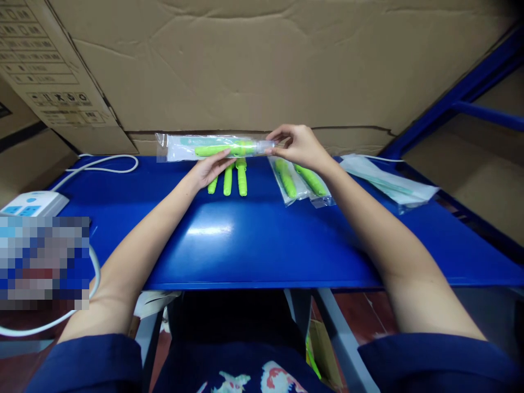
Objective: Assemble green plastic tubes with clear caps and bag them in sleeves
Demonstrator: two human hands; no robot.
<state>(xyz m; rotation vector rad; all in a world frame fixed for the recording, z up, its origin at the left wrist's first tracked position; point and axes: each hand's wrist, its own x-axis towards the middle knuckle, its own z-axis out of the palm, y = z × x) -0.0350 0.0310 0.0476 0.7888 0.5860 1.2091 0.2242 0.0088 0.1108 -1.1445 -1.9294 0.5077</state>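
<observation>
A transparent plastic bag [176, 147] is held level above the back of the blue table, with a bright green pen-shaped thing [243, 148] and a pale printed card inside. My left hand [208, 168] grips the bag's underside near the middle, fingers closed on it. At the bag's right end, my right hand [297, 144] pinches the edge between thumb and fingers, by the green thing's see-through tip. Several similar loose green things [242, 180] lie below the bag, partly hidden by it and my left hand. To the right lie two bagged green ones [285, 179], partly behind my right wrist.
More flat bags with pale cards [388, 183] lie at the table's right. A white power strip [35, 204] with a white cable sits at the left. Cardboard [262, 65] walls the back, and a blue metal frame [487, 112] stands on the right. The table [262, 245] ends near my body.
</observation>
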